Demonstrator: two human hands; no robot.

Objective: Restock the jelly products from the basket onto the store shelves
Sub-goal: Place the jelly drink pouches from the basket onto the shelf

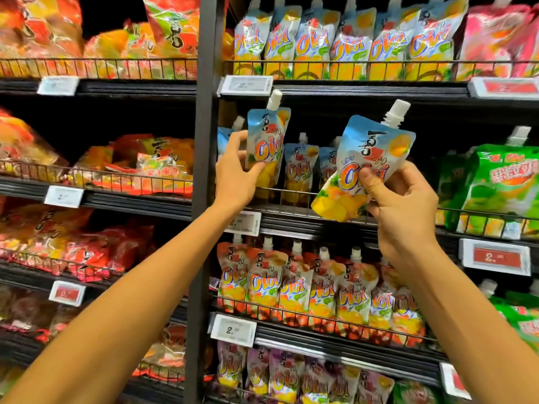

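My left hand [237, 173] grips a blue-and-yellow mango jelly pouch [267, 141] with a white spout, held upright at the left end of the middle shelf [306, 221], above its wire rail. My right hand [404, 199] pinches a second, identical mango pouch [364, 167], tilted to the right, in front of the same shelf. Behind them a few matching pouches [297, 167] stand on that shelf. The basket is out of view.
A black upright post [201, 199] divides the shelving. Bagged jelly packs [140, 167] fill the left bays. More spouted pouches line the shelf above [335, 45] and below [320, 287]; green pouches [501, 182] sit at right. Price tags [246, 84] hang on shelf edges.
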